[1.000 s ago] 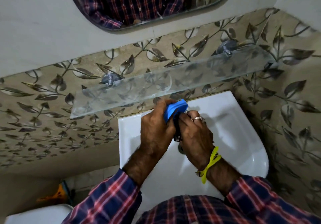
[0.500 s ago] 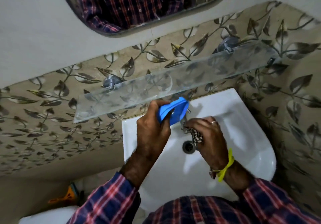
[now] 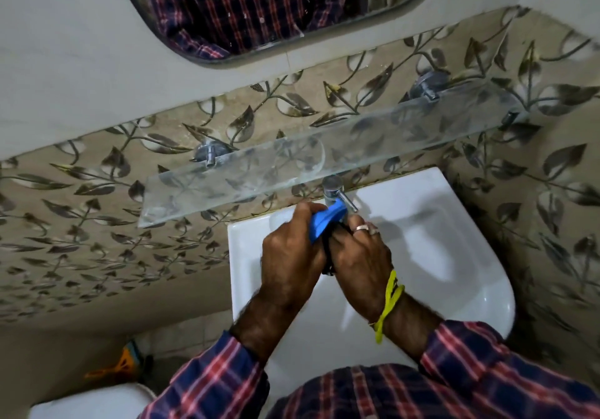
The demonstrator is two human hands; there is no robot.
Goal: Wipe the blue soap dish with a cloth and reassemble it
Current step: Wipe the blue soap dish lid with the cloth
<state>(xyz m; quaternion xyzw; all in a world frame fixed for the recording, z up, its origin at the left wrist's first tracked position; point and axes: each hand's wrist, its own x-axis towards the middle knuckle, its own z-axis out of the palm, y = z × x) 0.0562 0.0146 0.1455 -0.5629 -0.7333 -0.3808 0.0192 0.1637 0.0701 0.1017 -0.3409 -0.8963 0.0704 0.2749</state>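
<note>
1. Left hand point(image 3: 289, 256) grips the blue soap dish point(image 3: 326, 218), fingers curled round its 9 o'clock edge; dish sits over the white basin point(image 3: 454, 256), just below the tap point(image 3: 337, 192).
2. Right hand point(image 3: 360, 256) at dish's 4 o'clock, fingers curled on a dark cloth point(image 3: 328, 249) pressed against it.
3. Dish: bright blue plastic, tilted, mostly hidden btwn both hands.

Both forearms reach forward, knuckles up, hands pressed side by side; the left hand point(image 3: 292, 253) and right hand point(image 3: 360, 256) have fingers curled in a grip.
</note>
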